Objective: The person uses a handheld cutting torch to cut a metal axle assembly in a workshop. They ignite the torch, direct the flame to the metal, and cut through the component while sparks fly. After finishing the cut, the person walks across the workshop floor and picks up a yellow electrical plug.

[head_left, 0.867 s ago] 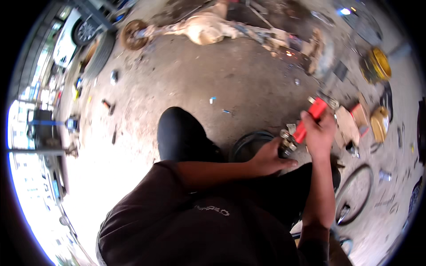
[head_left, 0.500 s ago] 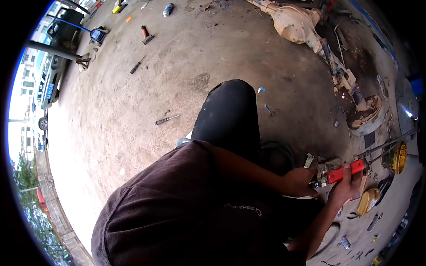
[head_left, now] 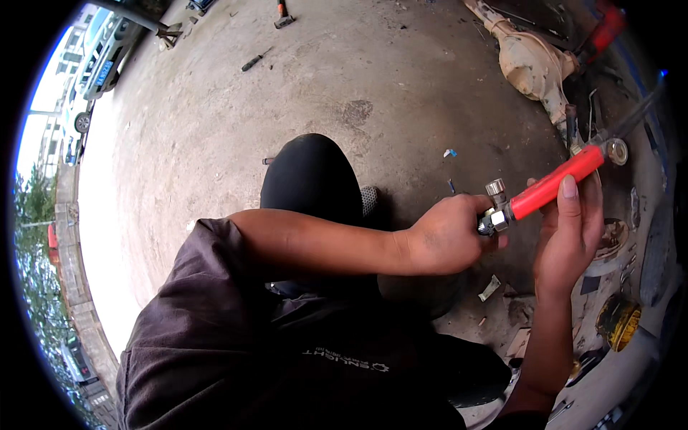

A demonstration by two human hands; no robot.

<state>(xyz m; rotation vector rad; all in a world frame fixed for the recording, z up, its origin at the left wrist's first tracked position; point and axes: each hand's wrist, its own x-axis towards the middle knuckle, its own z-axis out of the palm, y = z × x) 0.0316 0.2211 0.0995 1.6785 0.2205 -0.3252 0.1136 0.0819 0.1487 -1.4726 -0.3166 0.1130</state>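
Note:
A gas torch with a red handle [head_left: 555,183] is raised in front of me on the right, its metal tubes slanting away toward the far right. My right hand [head_left: 570,236] supports the handle from below, thumb laid along its side. Around the fittings at the near end, by a silver valve knob [head_left: 495,188], the fingers of my left hand [head_left: 451,235] are closed. Part of those fittings is hidden behind the fingers. A small blue light shows near the torch's far end; whether it is a flame I cannot tell.
A rusty axle housing [head_left: 527,66] lies at the far right. A hammer [head_left: 284,20] and a screwdriver [head_left: 253,62] are on the concrete floor ahead. At the right stands a round yellow-and-black container [head_left: 620,324]. A parked car [head_left: 104,61] is at the far left.
Both hands have lifted the torch from low at the right, bringing it farther forward and tilting its far end upward. My view has shifted too.

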